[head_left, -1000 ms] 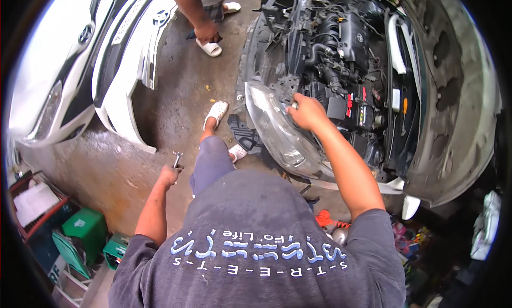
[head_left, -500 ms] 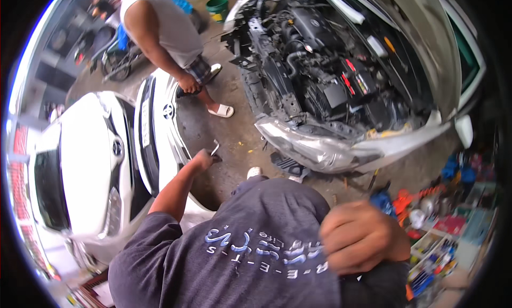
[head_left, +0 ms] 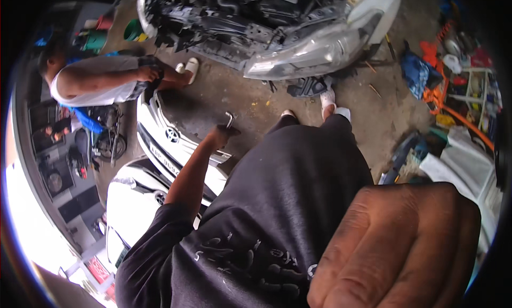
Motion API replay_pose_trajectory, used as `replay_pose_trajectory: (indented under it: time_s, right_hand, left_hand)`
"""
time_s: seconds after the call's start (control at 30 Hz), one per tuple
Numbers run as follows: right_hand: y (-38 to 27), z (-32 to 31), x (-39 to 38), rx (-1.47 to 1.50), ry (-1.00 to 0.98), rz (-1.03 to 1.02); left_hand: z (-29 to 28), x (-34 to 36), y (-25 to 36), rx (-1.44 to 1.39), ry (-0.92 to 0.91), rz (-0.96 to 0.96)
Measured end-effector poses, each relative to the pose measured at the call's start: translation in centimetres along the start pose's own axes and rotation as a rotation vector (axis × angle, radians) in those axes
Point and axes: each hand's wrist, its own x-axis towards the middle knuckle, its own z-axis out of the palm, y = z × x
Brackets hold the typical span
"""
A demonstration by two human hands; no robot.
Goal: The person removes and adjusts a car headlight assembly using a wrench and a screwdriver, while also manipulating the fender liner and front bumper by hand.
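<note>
My left hand (head_left: 219,136) is closed around a small bent metal tool (head_left: 230,119), likely an L-shaped wrench, whose shiny end sticks up past the fingers. It is held low, over the floor beside a detached white car bumper (head_left: 173,143). Very close to the camera, my right hand (head_left: 397,244) is raised in front of my chest with its fingers curled in. The back of that hand faces me, so whatever the fingers hold, if anything, is hidden.
Ahead stands a car with its front end stripped, its headlight (head_left: 320,49) exposed. A person in a white top (head_left: 101,76) stands at the left near a motorcycle (head_left: 109,135). Tools and an orange hose (head_left: 469,124) lie at the right. A black plastic part (head_left: 308,87) rests by my feet.
The view has swung, so the stripped car sits higher in the picture. My right hand has come much nearer the camera. My left hand still grips the metal tool.
</note>
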Motion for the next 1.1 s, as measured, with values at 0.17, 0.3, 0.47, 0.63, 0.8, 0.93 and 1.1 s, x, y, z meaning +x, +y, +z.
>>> replay_pose_trajectory:
  time_s: [0.17, 0.3, 0.47, 0.63, 0.8, 0.93, 1.1]
  right_hand:
    - [1.1, 3.4, 1.8, 0.015, -0.017, 0.013]
    - [0.6, 4.6, 1.3, -0.054, 0.027, 0.069]
    - [2.5, 5.2, 3.4, -0.045, -0.013, 0.088]
    - [2.0, 4.6, 4.5, -0.035, -0.043, 0.116]
    - [3.5, 4.9, 6.4, 0.037, -0.091, 0.091]
    - [3.6, 4.6, 6.9, 0.064, -0.106, 0.109]
    - [4.5, 3.6, 6.7, 0.065, -0.089, 0.160]
  left_hand:
    - [1.9, 0.7, -11.7, 0.057, -0.043, -0.033]
    - [-1.2, 4.5, -10.5, 0.052, 0.003, -0.003]
    - [-4.5, 0.0, -9.4, -0.015, 0.090, -0.131]
    - [-5.8, -1.7, -9.2, -0.088, 0.112, -0.209]
    - [-3.3, -2.4, -11.9, -0.014, 0.064, -0.309]
    - [-3.0, -2.0, -11.6, -0.045, 0.033, -0.273]
    - [-4.3, -0.8, -10.4, 0.025, 0.052, -0.277]
